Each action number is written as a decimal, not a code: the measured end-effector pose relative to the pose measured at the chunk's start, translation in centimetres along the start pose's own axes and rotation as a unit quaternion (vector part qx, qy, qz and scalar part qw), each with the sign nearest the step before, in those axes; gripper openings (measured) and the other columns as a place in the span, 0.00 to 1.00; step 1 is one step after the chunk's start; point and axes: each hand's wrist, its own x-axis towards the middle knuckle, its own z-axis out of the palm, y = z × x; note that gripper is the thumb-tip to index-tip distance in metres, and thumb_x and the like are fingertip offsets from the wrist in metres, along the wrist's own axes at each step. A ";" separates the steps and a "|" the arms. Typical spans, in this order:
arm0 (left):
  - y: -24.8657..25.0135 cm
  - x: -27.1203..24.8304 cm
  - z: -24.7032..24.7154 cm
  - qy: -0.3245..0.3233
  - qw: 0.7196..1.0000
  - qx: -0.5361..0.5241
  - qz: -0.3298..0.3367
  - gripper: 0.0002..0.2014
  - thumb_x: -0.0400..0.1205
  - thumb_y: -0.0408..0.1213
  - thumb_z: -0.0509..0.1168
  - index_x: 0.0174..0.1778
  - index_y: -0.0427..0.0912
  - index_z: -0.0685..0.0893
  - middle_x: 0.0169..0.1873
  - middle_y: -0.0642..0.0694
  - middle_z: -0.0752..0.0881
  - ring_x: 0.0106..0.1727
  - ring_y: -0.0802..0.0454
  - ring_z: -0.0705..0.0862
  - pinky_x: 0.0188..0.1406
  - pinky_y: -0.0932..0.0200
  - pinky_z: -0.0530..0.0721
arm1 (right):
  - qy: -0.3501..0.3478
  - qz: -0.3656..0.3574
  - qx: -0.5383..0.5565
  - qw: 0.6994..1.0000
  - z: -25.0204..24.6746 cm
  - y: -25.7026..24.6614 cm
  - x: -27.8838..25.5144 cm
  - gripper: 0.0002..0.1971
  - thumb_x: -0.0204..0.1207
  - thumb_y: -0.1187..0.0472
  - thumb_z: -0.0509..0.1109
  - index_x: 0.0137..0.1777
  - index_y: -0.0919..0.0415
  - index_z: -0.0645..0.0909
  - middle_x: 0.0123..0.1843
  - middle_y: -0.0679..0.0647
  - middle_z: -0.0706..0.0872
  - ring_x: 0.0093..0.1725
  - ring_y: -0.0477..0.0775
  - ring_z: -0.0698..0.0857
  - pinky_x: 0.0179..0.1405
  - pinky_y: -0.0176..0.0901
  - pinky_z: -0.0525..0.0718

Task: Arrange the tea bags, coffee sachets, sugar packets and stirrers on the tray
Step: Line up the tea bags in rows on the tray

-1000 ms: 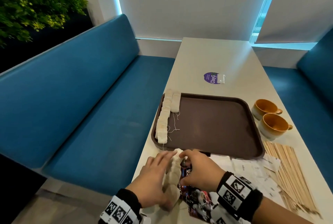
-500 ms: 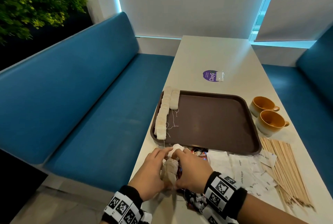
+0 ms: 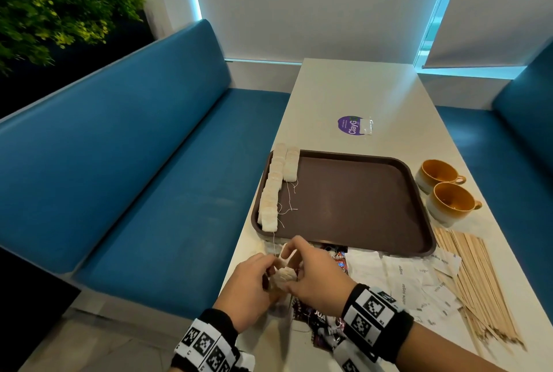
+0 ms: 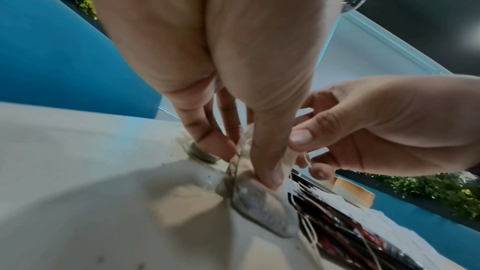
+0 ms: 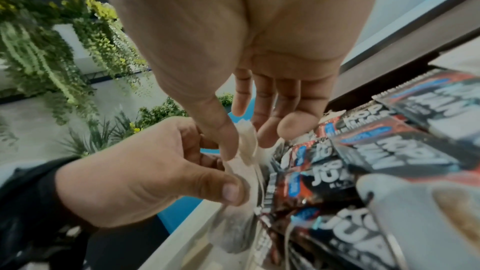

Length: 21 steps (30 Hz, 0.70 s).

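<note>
A brown tray (image 3: 359,207) lies mid-table, with two rows of tea bags (image 3: 273,189) along its left edge. In front of it, both hands hold a small bunch of tea bags (image 3: 284,276) between them. My left hand (image 3: 269,270) pinches the bunch from the left, thumb (image 4: 267,174) pressed on a bag (image 4: 262,206). My right hand (image 3: 299,267) pinches it from the right, thumb and fingers round a bag (image 5: 246,143). Coffee sachets (image 3: 338,261) lie under the right hand, and show close up (image 5: 389,151). Right of them lie sugar packets (image 3: 404,279) and wooden stirrers (image 3: 478,288).
Two orange cups (image 3: 440,174) stand right of the tray, beside the stirrers. A purple sticker (image 3: 350,124) lies beyond the tray. Blue benches (image 3: 149,177) flank the table, and its left edge runs just beside my left hand.
The hands have drawn the loose tea bags together into a bunch and now pinch it between them. The view has tilted slightly.
</note>
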 end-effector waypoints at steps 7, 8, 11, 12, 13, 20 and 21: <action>-0.2 -0.1 0.0 0.044 0.998 -0.040 0.001 0.18 0.71 0.34 0.79 0.43 0.60 0.79 0.44 0.59 0.80 0.38 0.61 0.81 0.37 0.68 0.80 | 0.031 0.008 0.089 0.995 -0.8 0.4 0.0 0.12 0.75 0.60 0.81 0.52 0.48 0.83 0.43 0.48 0.91 0.34 0.38 0.83 0.39 0.33 0.85; -0.2 -0.1 0.0 0.047 0.998 -0.047 -0.004 0.18 0.71 0.33 0.79 0.42 0.58 0.77 0.43 0.58 0.80 0.36 0.59 0.80 0.35 0.65 0.81 | 0.032 0.015 0.095 0.995 -0.9 0.4 0.1 0.11 0.75 0.62 0.81 0.51 0.49 0.83 0.42 0.49 0.91 0.34 0.38 0.83 0.40 0.35 0.87; 0.0 -0.2 0.1 0.042 0.997 -0.059 -0.006 0.17 0.72 0.33 0.79 0.39 0.54 0.77 0.39 0.55 0.82 0.33 0.59 0.79 0.32 0.66 0.80 | 0.030 0.028 0.101 0.994 -1.1 0.6 0.0 0.10 0.76 0.66 0.80 0.52 0.52 0.86 0.42 0.51 0.91 0.34 0.37 0.83 0.41 0.33 0.87; 0.0 -0.2 0.1 0.041 0.997 -0.062 -0.001 0.16 0.72 0.33 0.79 0.40 0.55 0.78 0.39 0.56 0.83 0.33 0.59 0.80 0.32 0.66 0.80 | 0.028 0.029 0.103 0.994 -1.0 0.6 0.0 0.10 0.76 0.66 0.80 0.52 0.52 0.87 0.42 0.51 0.91 0.34 0.37 0.84 0.43 0.34 0.88; 0.0 -0.1 0.2 0.042 0.997 -0.063 0.006 0.16 0.72 0.33 0.80 0.41 0.55 0.80 0.40 0.56 0.83 0.34 0.58 0.81 0.33 0.67 0.80 | 0.026 0.030 0.104 0.994 -1.0 0.7 0.0 0.10 0.76 0.65 0.80 0.52 0.52 0.88 0.43 0.51 0.92 0.35 0.38 0.85 0.45 0.37 0.89; -0.7 0.4 0.2 0.056 0.996 -0.053 0.031 0.16 0.70 0.38 0.83 0.32 0.64 0.85 0.37 0.59 0.82 0.40 0.60 0.82 0.40 0.74 0.75 | 0.015 0.013 0.107 0.994 -1.1 0.4 -0.5 0.09 0.72 0.63 0.83 0.51 0.54 0.90 0.44 0.52 0.92 0.38 0.41 0.86 0.46 0.38 0.90; -0.7 0.5 0.1 0.060 0.996 -0.054 0.031 0.18 0.70 0.36 0.83 0.30 0.66 0.84 0.37 0.59 0.82 0.39 0.60 0.82 0.40 0.73 0.75 | 0.007 0.002 0.104 0.995 -1.1 0.3 -0.6 0.12 0.70 0.63 0.84 0.51 0.54 0.89 0.44 0.52 0.92 0.37 0.40 0.85 0.43 0.37 0.88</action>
